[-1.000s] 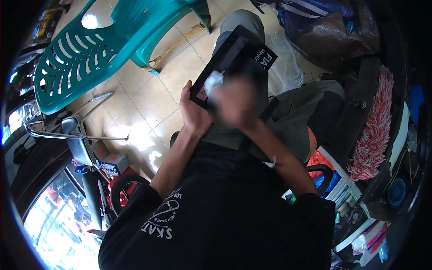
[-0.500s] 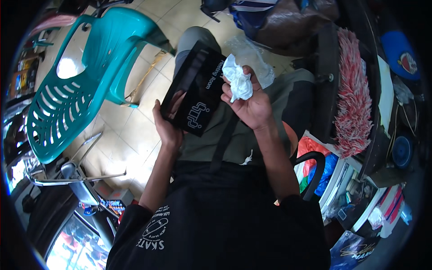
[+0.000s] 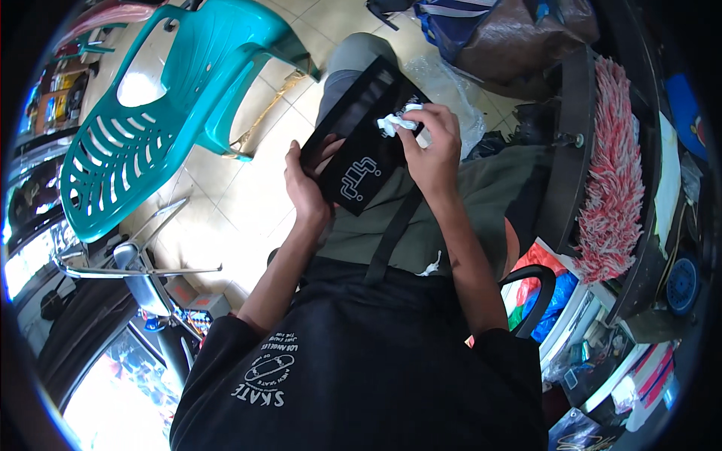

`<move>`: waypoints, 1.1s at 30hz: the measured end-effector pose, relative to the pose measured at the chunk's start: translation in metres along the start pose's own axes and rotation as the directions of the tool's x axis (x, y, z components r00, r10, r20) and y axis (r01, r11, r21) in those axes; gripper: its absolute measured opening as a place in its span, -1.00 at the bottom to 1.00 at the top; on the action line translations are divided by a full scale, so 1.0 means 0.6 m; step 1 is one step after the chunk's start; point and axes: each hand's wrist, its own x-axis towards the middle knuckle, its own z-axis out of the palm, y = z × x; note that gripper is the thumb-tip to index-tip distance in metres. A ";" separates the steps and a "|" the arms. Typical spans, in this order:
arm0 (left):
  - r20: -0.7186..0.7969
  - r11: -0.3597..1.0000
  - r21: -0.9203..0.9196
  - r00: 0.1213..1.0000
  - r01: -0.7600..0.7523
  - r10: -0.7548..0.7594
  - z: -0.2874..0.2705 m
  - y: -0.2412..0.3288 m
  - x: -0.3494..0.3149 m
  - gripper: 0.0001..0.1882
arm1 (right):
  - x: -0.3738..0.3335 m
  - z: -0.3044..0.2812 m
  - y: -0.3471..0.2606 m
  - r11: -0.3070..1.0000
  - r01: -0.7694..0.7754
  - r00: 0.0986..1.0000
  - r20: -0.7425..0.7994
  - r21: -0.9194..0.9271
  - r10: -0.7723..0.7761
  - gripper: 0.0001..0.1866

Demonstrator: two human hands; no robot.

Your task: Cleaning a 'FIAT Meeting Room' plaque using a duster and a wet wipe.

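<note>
A glossy black rectangular sign with white lettering and a line emblem lies tilted over my lap. My left hand grips its lower left edge, thumb on the front face and the other fingers behind. In my right hand is a crumpled white tissue, pinched between thumb and fingers and pressed against the sign's face near its right side. Part of the lettering is hidden under the tissue and fingers. A small white scrap rests on my trousers near the waist.
A green plastic chair stands on the tiled floor to the left, above a metal-framed chair. A clear plastic bag lies beyond my right hand. At right are a red-and-white fluffy duster and a cluttered shelf.
My right hand has turned over and brought the tissue down onto the sign's face. The view has shifted, so the surroundings sit differently. My left hand keeps its hold.
</note>
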 end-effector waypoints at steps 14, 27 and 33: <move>-0.118 0.981 -0.012 0.974 -0.194 0.191 0.010 -0.012 0.017 -0.40 | -0.074 0.053 -0.057 0.952 0.265 0.908 0.293 0.154 -0.300 -0.76; -0.035 0.996 -0.064 0.998 -0.055 0.053 -0.012 0.000 0.012 -0.40 | -0.007 0.036 -0.015 0.954 0.280 0.947 0.189 -0.102 -0.258 -0.78; -0.047 0.961 0.134 0.967 -0.241 0.249 0.004 -0.008 -0.001 -0.40 | -0.050 0.032 -0.055 0.939 0.332 0.866 0.365 0.093 -0.343 -0.75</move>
